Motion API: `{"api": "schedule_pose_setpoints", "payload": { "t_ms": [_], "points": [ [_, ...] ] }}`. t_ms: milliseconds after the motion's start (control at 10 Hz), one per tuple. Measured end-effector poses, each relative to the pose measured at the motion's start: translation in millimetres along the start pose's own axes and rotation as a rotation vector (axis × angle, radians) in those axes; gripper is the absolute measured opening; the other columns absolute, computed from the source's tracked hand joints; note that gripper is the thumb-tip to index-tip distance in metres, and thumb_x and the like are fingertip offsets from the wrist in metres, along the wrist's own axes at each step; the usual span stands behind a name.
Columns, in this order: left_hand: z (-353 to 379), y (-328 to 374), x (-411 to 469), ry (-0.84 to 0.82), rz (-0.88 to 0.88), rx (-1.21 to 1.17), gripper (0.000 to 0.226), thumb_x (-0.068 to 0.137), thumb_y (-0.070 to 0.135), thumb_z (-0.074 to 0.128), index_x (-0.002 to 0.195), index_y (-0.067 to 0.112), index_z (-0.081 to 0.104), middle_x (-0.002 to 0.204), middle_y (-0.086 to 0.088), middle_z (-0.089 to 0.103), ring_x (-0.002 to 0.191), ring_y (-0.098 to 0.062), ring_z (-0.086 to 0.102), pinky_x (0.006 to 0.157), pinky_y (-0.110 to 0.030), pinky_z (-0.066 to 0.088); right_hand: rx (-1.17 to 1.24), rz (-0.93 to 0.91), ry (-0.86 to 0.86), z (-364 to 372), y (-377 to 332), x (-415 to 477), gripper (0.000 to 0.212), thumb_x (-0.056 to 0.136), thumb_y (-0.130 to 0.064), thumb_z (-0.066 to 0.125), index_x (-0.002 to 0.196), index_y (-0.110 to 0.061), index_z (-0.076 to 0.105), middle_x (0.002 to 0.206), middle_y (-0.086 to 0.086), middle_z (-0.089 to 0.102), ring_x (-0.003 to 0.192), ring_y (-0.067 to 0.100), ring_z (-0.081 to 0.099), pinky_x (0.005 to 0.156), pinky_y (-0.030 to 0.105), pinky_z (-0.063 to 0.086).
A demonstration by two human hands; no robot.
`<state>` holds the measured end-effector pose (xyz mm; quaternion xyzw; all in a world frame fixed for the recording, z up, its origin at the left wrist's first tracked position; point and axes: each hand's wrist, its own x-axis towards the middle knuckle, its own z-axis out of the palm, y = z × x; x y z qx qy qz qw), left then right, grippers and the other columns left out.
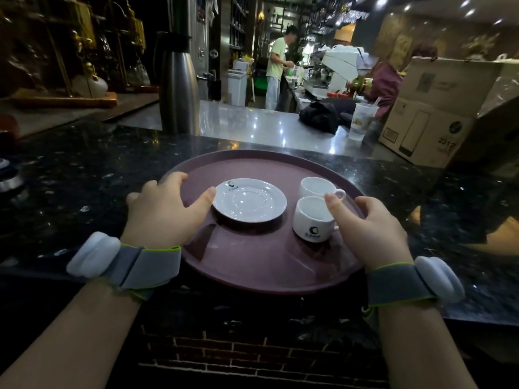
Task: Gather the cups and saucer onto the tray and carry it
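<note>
- Tray (252, 259): round, maroon, at near edge of counter (84, 169).
- Saucer (249, 199): left of tray centre.
- Cups (314, 219): two, touching, right of saucer.
- Left hand (165, 211): clasping left tray rim, thumb touching saucer.
- Right hand (370, 228): clasping right tray rim, thumb against near cup.

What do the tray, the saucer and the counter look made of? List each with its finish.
Tray: probably plastic, matte maroon; dull, soft sheen.
Saucer: glazed white ceramic, likely porcelain; glossy highlights, printed logo. The two cups look the same.
Counter: polished dark stone, perhaps granite; pale flecks and mirror-like reflections.
</note>
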<state>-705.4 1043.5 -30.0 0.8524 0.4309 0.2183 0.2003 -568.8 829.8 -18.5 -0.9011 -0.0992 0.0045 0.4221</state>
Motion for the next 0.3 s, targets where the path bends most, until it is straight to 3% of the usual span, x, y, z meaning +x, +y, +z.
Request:
{"api": "schedule_pose_setpoints", "payload": {
  "t_ms": [200, 300],
  "points": [
    [4.6, 6.9, -0.9, 0.0, -0.005, 0.057, 0.072, 0.083, 0.063, 0.028, 0.131, 0.011, 0.041, 0.132, -0.029, 0.045, 0.124, -0.045, 0.035, 0.106, -0.045, 0.025, -0.087, 0.02, -0.027, -0.6, -4.2, 1.5, 0.078, 0.083, -0.068, 0.035, 0.141, -0.015, 0.035, 0.144, 0.02, 0.041, 0.134, 0.041, 0.03, 0.112, 0.043, 0.023],
    [6.7, 3.7, 0.0, 0.039, 0.019, 0.063, 0.083, 0.077, 0.068, 0.015, 0.132, 0.012, 0.04, 0.142, -0.029, 0.038, 0.135, -0.042, 0.025, 0.114, -0.052, 0.014, -0.062, 0.01, 0.078, -5.5, -8.0, -6.5, 0.074, 0.086, -0.065, 0.032, 0.138, -0.013, 0.04, 0.148, 0.021, 0.034, 0.136, 0.04, 0.027, 0.112, 0.043, 0.021]
  ]
}}
